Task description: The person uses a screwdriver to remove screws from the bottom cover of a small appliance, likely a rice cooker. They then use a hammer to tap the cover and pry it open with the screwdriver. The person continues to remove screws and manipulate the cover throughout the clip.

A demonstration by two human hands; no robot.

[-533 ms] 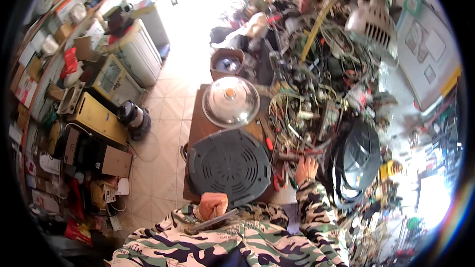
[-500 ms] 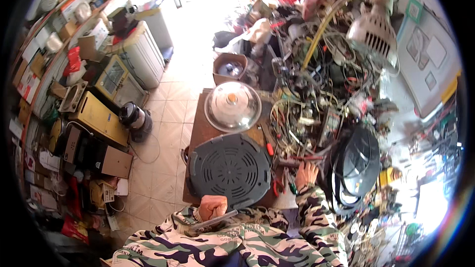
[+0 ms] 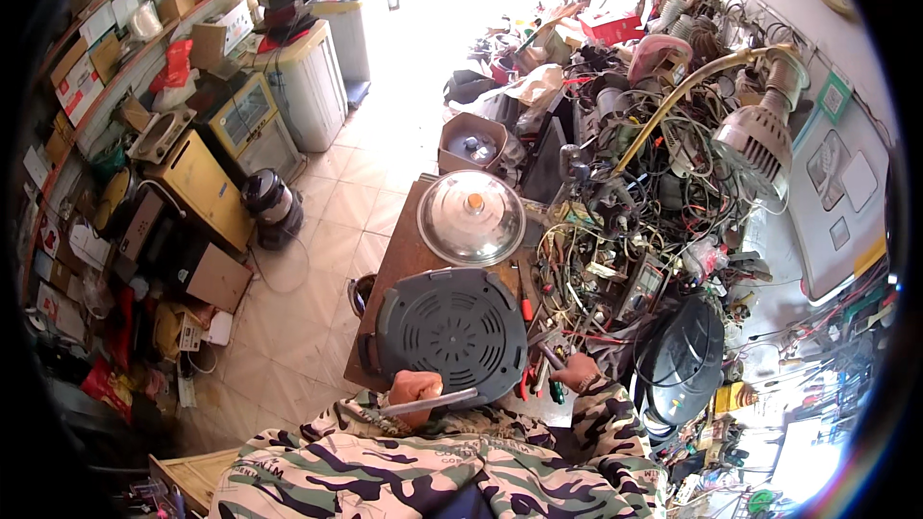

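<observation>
In front of me a black plastic appliance base (image 3: pixel 452 327) lies on the brown table (image 3: pixel 399 248), its ring of slots facing up. My left hand (image 3: pixel 413 390) is closed at its near edge, around a long flat grey strip (image 3: pixel 430 402) that slants up to the right. My right hand (image 3: pixel 579 372) is beside the base's right side, fingers closed on a grey rod-like tool (image 3: pixel 551 356) whose kind I cannot make out. Red-handled pliers (image 3: pixel 525 383) and green-handled pliers (image 3: pixel 557 391) lie near it. A red-handled screwdriver (image 3: pixel 526 308) rests farther up.
A round glass lid (image 3: pixel 471 216) sits at the table's far end, before a cardboard box (image 3: pixel 472 142). Tangled cables and parts (image 3: pixel 635 192) heap along the right, with a black oval appliance (image 3: pixel 681 360) and a lamp (image 3: pixel 760 139). Shelves and cabinets (image 3: pixel 197 202) line the left.
My right hand has drawn back from the heap's edge toward me, now with the grey rod-like tool. The left hand and strip stay by the base's near edge. The view has shifted.
</observation>
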